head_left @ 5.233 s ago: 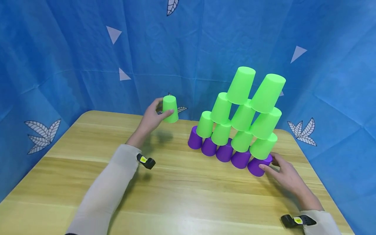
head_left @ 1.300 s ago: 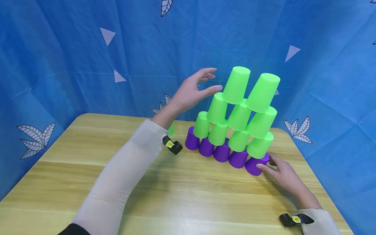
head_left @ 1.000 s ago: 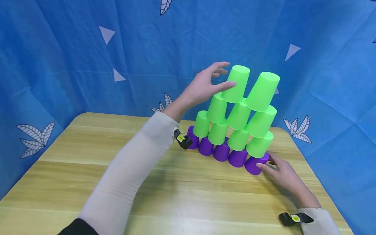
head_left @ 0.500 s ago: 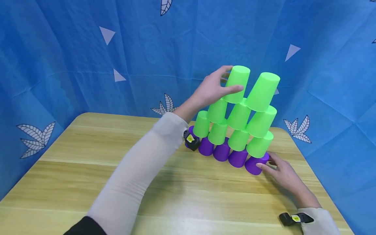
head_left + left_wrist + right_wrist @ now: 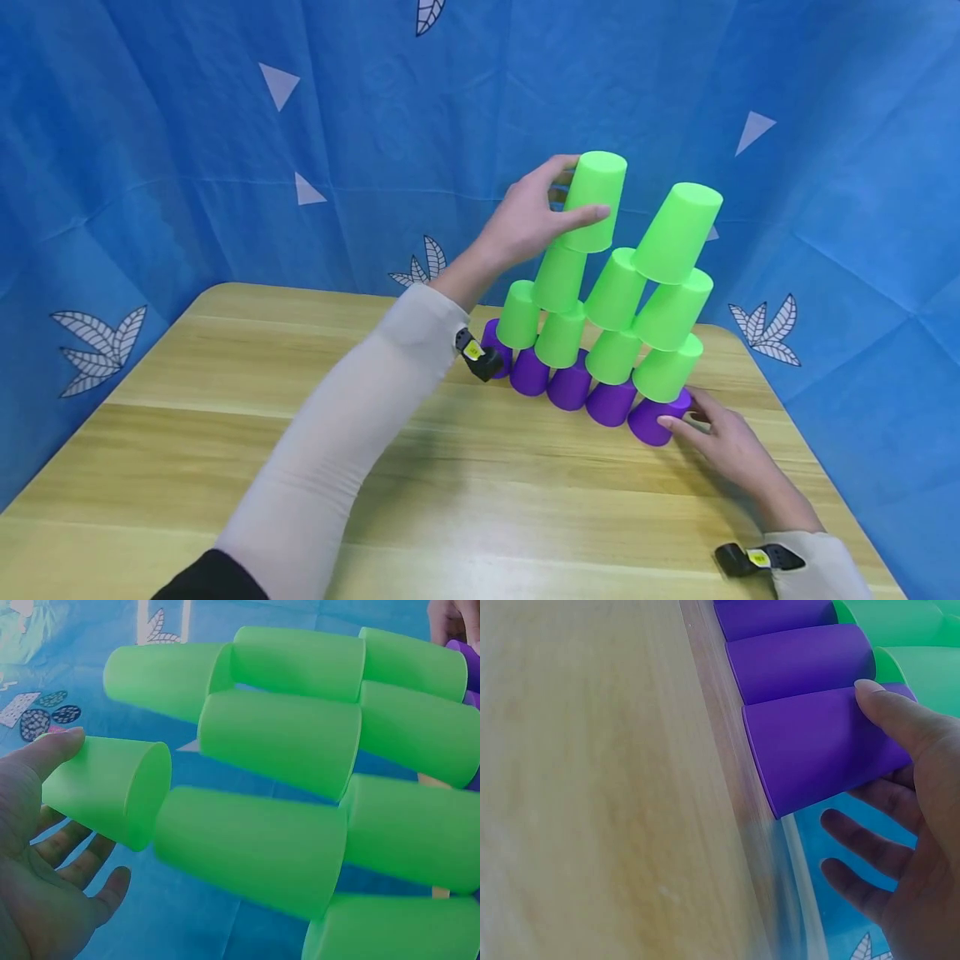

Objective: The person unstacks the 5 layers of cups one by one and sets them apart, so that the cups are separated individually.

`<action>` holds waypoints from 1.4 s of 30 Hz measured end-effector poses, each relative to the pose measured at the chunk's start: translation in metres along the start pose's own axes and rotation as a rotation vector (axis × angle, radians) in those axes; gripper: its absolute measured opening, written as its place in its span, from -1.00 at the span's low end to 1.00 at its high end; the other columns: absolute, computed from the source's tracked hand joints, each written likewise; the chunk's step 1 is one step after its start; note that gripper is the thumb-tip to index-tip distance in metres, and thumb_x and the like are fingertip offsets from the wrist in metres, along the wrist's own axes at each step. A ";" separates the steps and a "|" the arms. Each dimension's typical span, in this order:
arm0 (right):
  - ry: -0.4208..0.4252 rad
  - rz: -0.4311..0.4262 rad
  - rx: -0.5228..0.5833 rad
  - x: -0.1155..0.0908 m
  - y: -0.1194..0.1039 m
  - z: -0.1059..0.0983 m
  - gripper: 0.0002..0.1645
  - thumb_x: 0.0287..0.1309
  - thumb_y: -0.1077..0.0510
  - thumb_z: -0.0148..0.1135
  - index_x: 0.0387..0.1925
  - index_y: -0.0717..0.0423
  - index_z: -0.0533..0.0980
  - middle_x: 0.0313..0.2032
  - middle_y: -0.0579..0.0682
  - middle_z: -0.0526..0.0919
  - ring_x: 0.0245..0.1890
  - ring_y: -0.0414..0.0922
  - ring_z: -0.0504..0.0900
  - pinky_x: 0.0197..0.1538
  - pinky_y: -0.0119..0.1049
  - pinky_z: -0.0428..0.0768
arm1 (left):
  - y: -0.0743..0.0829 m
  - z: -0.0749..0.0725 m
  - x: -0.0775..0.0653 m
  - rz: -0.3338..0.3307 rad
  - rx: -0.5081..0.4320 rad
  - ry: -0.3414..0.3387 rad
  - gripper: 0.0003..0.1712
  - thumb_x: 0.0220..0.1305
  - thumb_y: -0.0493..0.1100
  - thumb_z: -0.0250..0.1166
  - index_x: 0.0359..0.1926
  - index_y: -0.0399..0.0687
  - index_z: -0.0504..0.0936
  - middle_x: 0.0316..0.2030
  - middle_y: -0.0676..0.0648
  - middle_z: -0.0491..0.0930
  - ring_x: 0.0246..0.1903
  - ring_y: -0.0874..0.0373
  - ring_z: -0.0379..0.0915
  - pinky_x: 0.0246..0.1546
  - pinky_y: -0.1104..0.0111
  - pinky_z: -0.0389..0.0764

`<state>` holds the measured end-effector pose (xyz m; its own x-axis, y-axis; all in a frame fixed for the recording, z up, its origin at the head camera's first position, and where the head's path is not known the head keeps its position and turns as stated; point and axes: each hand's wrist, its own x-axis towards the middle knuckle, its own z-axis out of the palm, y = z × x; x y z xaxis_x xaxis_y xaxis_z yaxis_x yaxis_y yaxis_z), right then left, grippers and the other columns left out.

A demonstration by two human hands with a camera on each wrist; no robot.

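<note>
My left hand (image 5: pixel 525 218) grips an upside-down green cup (image 5: pixel 597 179) between thumb and fingers at the top left of a cup pyramid. In the left wrist view this green cup (image 5: pixel 105 780) stands a little off the green cup (image 5: pixel 247 847) beneath it, with a narrow gap at its rim. Low on the right, my right hand (image 5: pixel 731 442) holds the end purple cup (image 5: pixel 654 421) of the bottom row. The right wrist view shows thumb and forefinger around that purple cup (image 5: pixel 817 742), other fingers spread below. One green cup (image 5: pixel 681 233) remains on the top tier's right.
Several purple cups (image 5: pixel 570 385) form the base row, with two tiers of green cups (image 5: pixel 617 287) above them. The wooden table (image 5: pixel 465 500) meets a blue patterned curtain (image 5: pixel 375 125) at the back. My left sleeve (image 5: pixel 360 408) covers part of the table.
Over five seconds ago my left hand held another green cup; it was set down at the back of the table. The hand then reached the top-left green cup and lifted it up and left.
</note>
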<state>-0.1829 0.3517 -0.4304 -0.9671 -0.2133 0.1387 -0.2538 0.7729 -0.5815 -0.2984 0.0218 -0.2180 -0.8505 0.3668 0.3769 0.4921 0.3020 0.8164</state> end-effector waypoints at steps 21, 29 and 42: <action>0.005 -0.002 -0.003 -0.003 0.002 0.000 -0.26 0.35 -0.07 0.19 0.35 0.29 0.26 0.12 0.35 0.52 0.07 0.35 0.51 0.10 0.24 0.45 | -0.054 -0.072 -0.045 -0.020 0.009 0.228 -0.22 0.23 0.04 0.40 0.40 0.03 0.29 0.12 -0.02 0.49 0.07 0.15 0.46 -0.07 0.27 0.61; 0.010 -0.003 0.000 -0.004 0.002 0.000 -0.27 0.34 -0.06 0.20 0.35 0.29 0.27 0.12 0.34 0.53 0.07 0.35 0.52 0.10 0.23 0.45 | -0.086 -0.091 -0.062 -0.091 0.060 0.274 -0.19 0.23 0.09 0.38 0.41 0.04 0.27 0.14 -0.08 0.47 0.08 0.02 0.45 -0.02 0.17 0.57; -0.027 0.017 0.004 -0.006 0.003 0.003 -0.22 0.28 -0.09 0.26 0.32 0.29 0.28 0.09 0.30 0.56 0.04 0.26 0.57 0.07 0.15 0.52 | -0.136 -0.110 -0.093 -0.192 0.093 0.344 -0.16 0.22 0.14 0.38 0.42 0.00 0.26 0.20 -0.13 0.42 0.18 -0.04 0.35 0.06 0.06 0.51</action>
<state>-0.1780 0.3537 -0.4355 -0.9705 -0.2159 0.1070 -0.2369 0.7742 -0.5870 -0.3069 -0.1500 -0.3160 -0.9333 -0.0153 0.3587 0.3195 0.4201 0.8494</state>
